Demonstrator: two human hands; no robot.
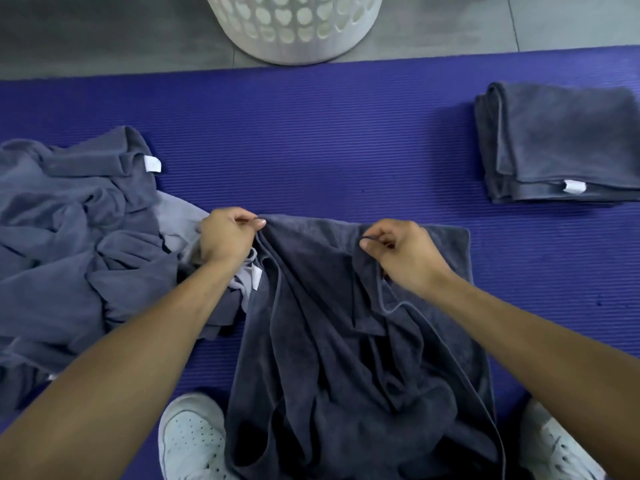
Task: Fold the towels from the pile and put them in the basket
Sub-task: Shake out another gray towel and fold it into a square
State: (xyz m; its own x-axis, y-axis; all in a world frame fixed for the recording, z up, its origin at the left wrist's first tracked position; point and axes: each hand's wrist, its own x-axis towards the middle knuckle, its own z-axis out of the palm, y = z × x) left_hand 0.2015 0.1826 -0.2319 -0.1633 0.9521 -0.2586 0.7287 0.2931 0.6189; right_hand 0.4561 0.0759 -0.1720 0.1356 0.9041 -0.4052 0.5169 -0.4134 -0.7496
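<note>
**Both hands pinching one dark towel**

The left hand point(227, 237) and right hand point(398, 252) are each pinched on the far edge of a dark towel point(329, 358), which is draped on the purple mat point(311, 133). Left of this towel lies the pile point(69, 244); beyond it stands the basket point(294, 26); to its far right a folded towel point(561, 143) is set.

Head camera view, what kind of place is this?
Probably an indoor room set up for folding laundry on the floor: a purple mat over grey floor tiles, a white basket, and a pile of grey towels.
</note>
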